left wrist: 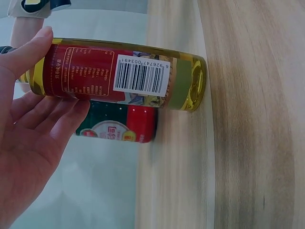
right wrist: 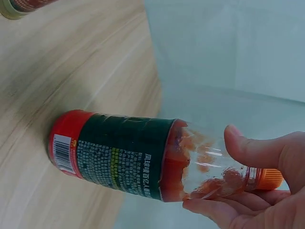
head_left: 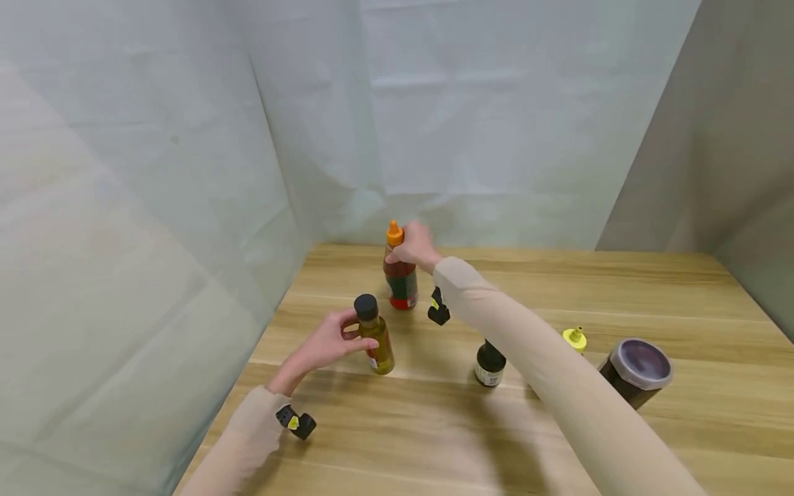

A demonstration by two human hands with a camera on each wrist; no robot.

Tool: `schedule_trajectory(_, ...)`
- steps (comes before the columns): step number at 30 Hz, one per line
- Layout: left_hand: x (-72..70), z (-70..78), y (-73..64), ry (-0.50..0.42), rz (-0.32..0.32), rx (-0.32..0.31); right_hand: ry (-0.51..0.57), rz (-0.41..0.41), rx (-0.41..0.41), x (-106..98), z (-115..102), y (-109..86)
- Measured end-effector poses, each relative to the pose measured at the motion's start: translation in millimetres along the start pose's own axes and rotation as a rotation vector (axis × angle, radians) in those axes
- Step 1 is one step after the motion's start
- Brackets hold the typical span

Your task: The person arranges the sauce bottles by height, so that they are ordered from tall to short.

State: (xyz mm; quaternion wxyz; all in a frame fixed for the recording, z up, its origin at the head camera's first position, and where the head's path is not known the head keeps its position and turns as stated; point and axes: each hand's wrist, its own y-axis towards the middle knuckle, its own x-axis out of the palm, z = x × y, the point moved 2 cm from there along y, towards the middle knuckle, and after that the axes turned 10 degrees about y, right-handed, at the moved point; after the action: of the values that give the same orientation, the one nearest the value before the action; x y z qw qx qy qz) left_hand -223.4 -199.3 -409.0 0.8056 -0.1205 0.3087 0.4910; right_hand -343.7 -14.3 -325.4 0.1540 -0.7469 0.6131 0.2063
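We find a wood-grain counter across the lower part of the head view, light brown, with pale seams running from side to side. Its far edge meets a pale hanging sheet, creased in places, which fills the upper middle. A second pale sheet covers the left of the frame and meets the first in a corner fold. At upper right we note a darker grey section with a slanting edge.

Left of centre, the left hand holds an oil bottle with a black cap; its grip pinches the upper part between thumb and fingers. The bottle leans slightly in the frame, and we cannot tell whether its base touches the counter. The left wrist view shows a barcode on its red label.

Just beyond it, at the middle of the frame, the right hand has its grip pinching the neck of a sauce bottle with an orange cap. Its contents are red and its label is dark green.

At lower right we record a dark bottle, a yellow nozzle cap and a dark jar with a translucent lid. The right sleeve partly covers the first two.
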Motion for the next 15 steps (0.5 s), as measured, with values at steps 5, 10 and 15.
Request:
schedule_trajectory(5, 0.4, 1.8, 0.5, -0.004, 0.020, -0.006, 0.042, 0.005, -0.016, 1.5, 4.7, 5.3)
schedule_trajectory(10, 2.3, 1.6, 0.6, -0.022, 0.013, -0.008, 0.020, -0.038, -0.028, -0.5, 5.6, 4.7)
schedule_trajectory(15, 1.9, 1.3, 4.3, -0.015, 0.016, 0.004, 0.033, -0.074, 0.013, -6.5, 3.2, 4.8)
